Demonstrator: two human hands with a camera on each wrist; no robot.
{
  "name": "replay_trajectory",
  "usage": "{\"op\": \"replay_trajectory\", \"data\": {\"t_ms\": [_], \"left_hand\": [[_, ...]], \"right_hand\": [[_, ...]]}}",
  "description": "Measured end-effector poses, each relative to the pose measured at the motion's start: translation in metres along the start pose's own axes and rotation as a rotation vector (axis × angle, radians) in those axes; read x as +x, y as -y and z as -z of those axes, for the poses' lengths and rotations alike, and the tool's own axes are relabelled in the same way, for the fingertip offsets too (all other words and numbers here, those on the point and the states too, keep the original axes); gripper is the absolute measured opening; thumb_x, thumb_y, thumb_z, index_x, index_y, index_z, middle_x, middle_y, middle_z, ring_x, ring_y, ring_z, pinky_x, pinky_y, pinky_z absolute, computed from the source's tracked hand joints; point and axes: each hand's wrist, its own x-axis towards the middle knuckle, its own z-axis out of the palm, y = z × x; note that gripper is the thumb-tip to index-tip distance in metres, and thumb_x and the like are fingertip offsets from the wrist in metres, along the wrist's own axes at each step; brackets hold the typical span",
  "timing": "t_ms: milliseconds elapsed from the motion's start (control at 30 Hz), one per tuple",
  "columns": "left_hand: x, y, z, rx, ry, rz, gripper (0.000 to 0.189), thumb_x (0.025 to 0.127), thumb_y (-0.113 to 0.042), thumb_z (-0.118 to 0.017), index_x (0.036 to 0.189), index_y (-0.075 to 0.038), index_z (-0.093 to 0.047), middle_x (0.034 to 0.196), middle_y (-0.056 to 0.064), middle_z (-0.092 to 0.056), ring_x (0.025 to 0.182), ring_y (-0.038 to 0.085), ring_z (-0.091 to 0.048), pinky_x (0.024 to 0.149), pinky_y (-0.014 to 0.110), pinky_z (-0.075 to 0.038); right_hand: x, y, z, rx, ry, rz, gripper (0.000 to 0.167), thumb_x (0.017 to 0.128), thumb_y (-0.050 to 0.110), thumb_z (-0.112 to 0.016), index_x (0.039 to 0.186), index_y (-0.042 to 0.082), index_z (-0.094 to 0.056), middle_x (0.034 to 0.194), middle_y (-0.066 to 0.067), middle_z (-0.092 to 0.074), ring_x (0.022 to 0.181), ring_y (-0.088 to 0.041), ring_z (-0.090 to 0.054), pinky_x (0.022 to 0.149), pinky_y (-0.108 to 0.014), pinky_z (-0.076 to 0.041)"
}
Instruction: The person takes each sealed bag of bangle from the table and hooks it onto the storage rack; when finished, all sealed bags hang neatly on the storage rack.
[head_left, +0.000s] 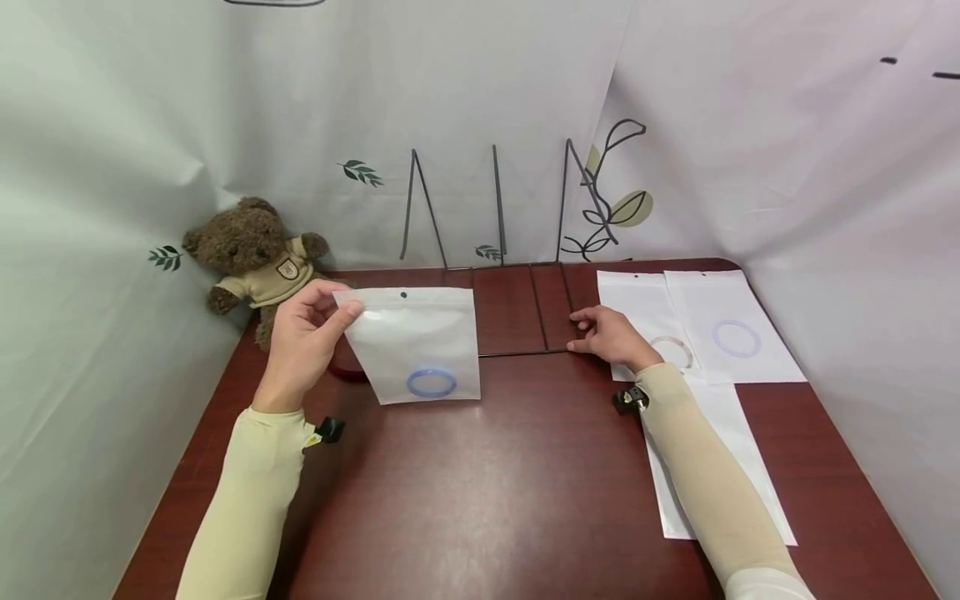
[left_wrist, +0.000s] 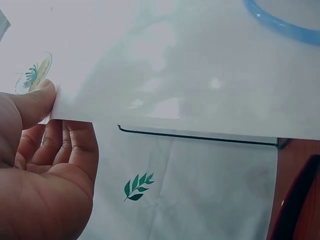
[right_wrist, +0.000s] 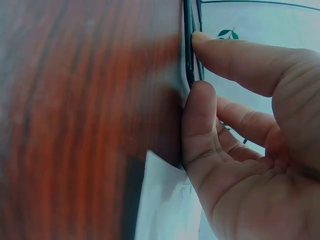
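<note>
A white zip pouch (head_left: 408,333) with a hang hole and a blue bangle (head_left: 431,383) showing through it hangs upright from my left hand (head_left: 303,337). That hand pinches the pouch's upper left corner between thumb and fingers; the left wrist view shows the thumb (left_wrist: 37,105) on its face. On the table stands a black wire rack (head_left: 498,354) with upright prongs, partly hidden behind the pouch. My right hand (head_left: 611,337) grips the rack's front right corner. In the right wrist view, the thumb and a finger lie right at the black wire (right_wrist: 189,45).
Right of the rack lie white pouches, one with a pale purple ring (head_left: 737,338), one with a whitish ring (head_left: 672,350). Another white pouch (head_left: 727,467) lies under the right forearm. A brown teddy bear (head_left: 258,250) sits back left. A dark red curved thing (head_left: 347,373) shows behind the pouch.
</note>
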Motion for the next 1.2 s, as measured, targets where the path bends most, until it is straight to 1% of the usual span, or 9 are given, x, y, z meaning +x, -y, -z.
{"op": "replay_trajectory", "data": {"t_ms": [100,200,333,533,633,767,1033,1200], "left_hand": [[0.004,0.002,-0.002,-0.03,0.004,-0.023,0.014,0.099,-0.011,-0.075,0.111,-0.003,-0.073,0.091,-0.004,-0.075,0.075,0.008,-0.064,0.063,0.021,-0.05],[0.009,0.003,-0.005,-0.066,-0.001,-0.035,0.014,0.099,-0.012,-0.076,0.109,-0.003,-0.073,0.09,-0.003,-0.074,0.075,0.008,-0.065,0.063,0.021,-0.049],[0.016,0.003,-0.007,-0.1,-0.012,-0.044,0.014,0.099,-0.013,-0.077,0.108,-0.004,-0.074,0.091,-0.002,-0.075,0.076,0.008,-0.067,0.065,0.02,-0.051],[0.024,0.004,-0.008,-0.152,-0.034,-0.048,0.012,0.098,-0.012,-0.078,0.106,-0.004,-0.074,0.089,-0.001,-0.076,0.078,0.008,-0.068,0.068,0.02,-0.053],[0.027,0.003,-0.009,-0.152,-0.049,-0.063,0.01,0.097,-0.01,-0.078,0.105,-0.005,-0.074,0.086,-0.003,-0.074,0.076,0.008,-0.067,0.067,0.02,-0.052],[0.03,0.0,-0.01,-0.161,-0.052,-0.081,0.01,0.098,-0.01,-0.077,0.106,-0.004,-0.074,0.085,-0.003,-0.073,0.075,0.008,-0.066,0.066,0.02,-0.051],[0.032,-0.003,-0.011,-0.231,-0.053,-0.095,0.011,0.098,-0.007,-0.076,0.108,-0.002,-0.074,0.088,0.0,-0.075,0.078,0.01,-0.071,0.07,0.022,-0.055],[0.034,-0.003,-0.011,-0.244,-0.065,-0.112,0.014,0.097,-0.009,-0.078,0.108,-0.001,-0.074,0.091,0.001,-0.076,0.081,0.011,-0.072,0.072,0.022,-0.057]], "right_hand": [[0.001,0.0,-0.001,-0.001,0.005,-0.008,0.058,0.089,0.019,-0.085,0.14,-0.001,-0.065,0.115,-0.017,-0.066,0.091,-0.023,-0.062,0.088,-0.038,-0.049],[0.003,-0.002,-0.002,0.008,0.009,-0.018,0.058,0.089,0.019,-0.085,0.14,0.0,-0.065,0.113,-0.016,-0.065,0.09,-0.023,-0.061,0.086,-0.037,-0.049],[0.005,-0.002,-0.001,0.017,0.007,-0.029,0.057,0.089,0.019,-0.085,0.139,0.001,-0.065,0.112,-0.014,-0.064,0.091,-0.024,-0.06,0.085,-0.036,-0.048],[0.005,0.0,-0.002,0.035,0.004,-0.03,0.056,0.088,0.019,-0.085,0.138,0.001,-0.066,0.105,-0.012,-0.064,0.086,-0.021,-0.06,0.081,-0.033,-0.048],[0.004,0.0,-0.003,0.039,0.006,-0.035,0.057,0.088,0.02,-0.085,0.138,0.002,-0.066,0.104,-0.011,-0.064,0.084,-0.02,-0.059,0.079,-0.033,-0.048],[0.003,-0.002,-0.004,0.035,0.0,-0.042,0.056,0.088,0.019,-0.086,0.137,0.003,-0.066,0.102,-0.01,-0.064,0.083,-0.02,-0.059,0.079,-0.034,-0.048],[0.003,-0.004,-0.005,0.04,0.007,-0.035,0.056,0.088,0.02,-0.085,0.138,0.002,-0.066,0.102,-0.011,-0.064,0.082,-0.019,-0.058,0.077,-0.032,-0.047],[0.002,-0.002,-0.003,0.032,0.004,-0.039,0.055,0.088,0.02,-0.085,0.137,0.003,-0.066,0.101,-0.01,-0.064,0.081,-0.019,-0.058,0.077,-0.033,-0.047]]}}
